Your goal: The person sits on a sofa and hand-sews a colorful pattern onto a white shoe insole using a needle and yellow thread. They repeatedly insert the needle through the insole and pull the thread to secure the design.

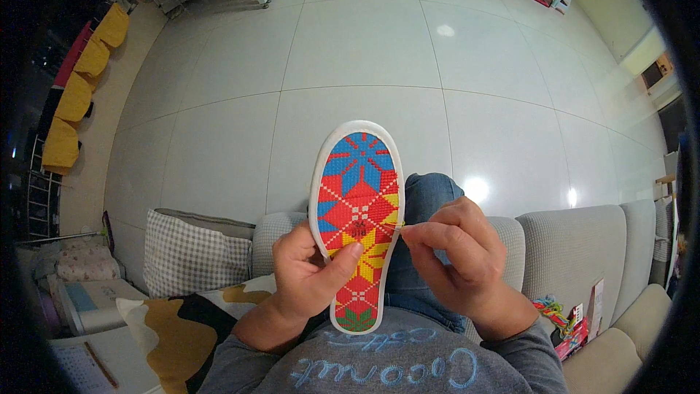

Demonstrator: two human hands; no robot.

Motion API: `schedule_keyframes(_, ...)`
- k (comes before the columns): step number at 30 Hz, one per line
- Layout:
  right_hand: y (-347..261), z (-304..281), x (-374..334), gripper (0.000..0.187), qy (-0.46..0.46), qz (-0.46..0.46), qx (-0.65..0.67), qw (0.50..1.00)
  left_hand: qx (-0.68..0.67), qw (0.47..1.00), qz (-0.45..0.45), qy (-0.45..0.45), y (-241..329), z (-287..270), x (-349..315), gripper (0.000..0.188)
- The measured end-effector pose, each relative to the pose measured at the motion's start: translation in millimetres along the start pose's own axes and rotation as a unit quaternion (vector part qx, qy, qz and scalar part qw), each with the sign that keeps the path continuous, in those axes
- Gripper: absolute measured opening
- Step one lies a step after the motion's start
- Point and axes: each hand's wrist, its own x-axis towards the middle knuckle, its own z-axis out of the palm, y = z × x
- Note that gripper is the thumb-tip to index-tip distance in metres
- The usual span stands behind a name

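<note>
A shoe insole [356,213] with a white rim and a red, blue, yellow and green cross-stitch pattern stands lengthwise in front of me, its wide end away from my body. My left hand [310,266] grips it by the left edge, thumb across the patterned face and the other fingers behind. At the right edge, my right hand [456,248] pinches a thin, pale needle [394,228] between thumb and forefinger, its far end over the yellow stitches. Whether thread runs from it is too small to tell.
Beside me on the grey sofa [572,244], colourful thread skeins [550,312] lie near a red packet [574,337] on the right. A checked cushion [197,255] and a patterned cushion [182,335] are on the left. A tiled floor [357,51] stretches ahead.
</note>
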Motion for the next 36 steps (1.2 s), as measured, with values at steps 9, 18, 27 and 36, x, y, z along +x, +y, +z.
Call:
schedule_keyframes(9, -3.4, -3.3, 2.1, 0.024, -0.03, 0.002, -0.017, 0.999, 0.188, 0.978, 0.096, -0.004, -1.6, -1.8, -0.5, 0.016)
schedule_keyframes(18, 5.3, 11.1, -3.9, 0.019, -0.01, 0.111, 0.114, 0.987, 0.271, 0.947, 0.171, 0.012, -18.8, 0.6, 1.1, 0.013)
schedule_keyframes(27, 40.8, 25.1, -18.3, 0.014, 0.142, 0.185, 0.287, 0.929, -0.005, 0.999, -0.014, -0.048, -21.9, 2.5, 2.8, 0.026)
schedule_keyframes(36, 38.2, 39.6, -34.2, 0.019, 0.013, 0.405, 0.736, 0.542, -0.151, 0.985, -0.044, -0.074, -33.3, 13.3, 9.9, 0.037)
